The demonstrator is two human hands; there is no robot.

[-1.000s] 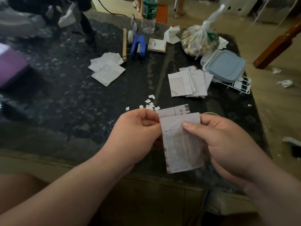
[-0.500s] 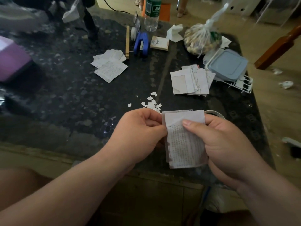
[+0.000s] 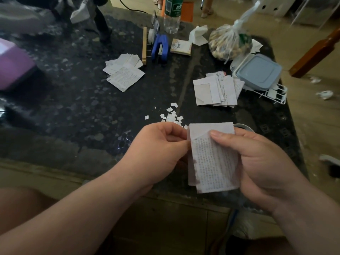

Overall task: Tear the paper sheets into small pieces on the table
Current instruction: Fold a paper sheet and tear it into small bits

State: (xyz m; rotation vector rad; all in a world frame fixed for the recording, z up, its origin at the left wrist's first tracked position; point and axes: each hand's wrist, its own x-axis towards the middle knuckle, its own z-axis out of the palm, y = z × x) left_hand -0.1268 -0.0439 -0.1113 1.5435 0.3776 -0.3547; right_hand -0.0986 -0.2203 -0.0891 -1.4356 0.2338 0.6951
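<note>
Paper sheets (image 3: 211, 162) have squared up over the near edge of the table (image 3: 73, 111); my left hand (image 3: 158, 150) and right hand (image 3: 261, 162) both pinch them, so tearing can start.

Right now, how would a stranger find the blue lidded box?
Start at the dark speckled table, right edge. On the white wire rack sits the pale blue square plastic box; unlike the tied clear bag beside it, it is flat.

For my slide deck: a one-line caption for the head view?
Left hand and right hand pinch printed paper sheets over the dark table, torn scraps just beyond.
</note>
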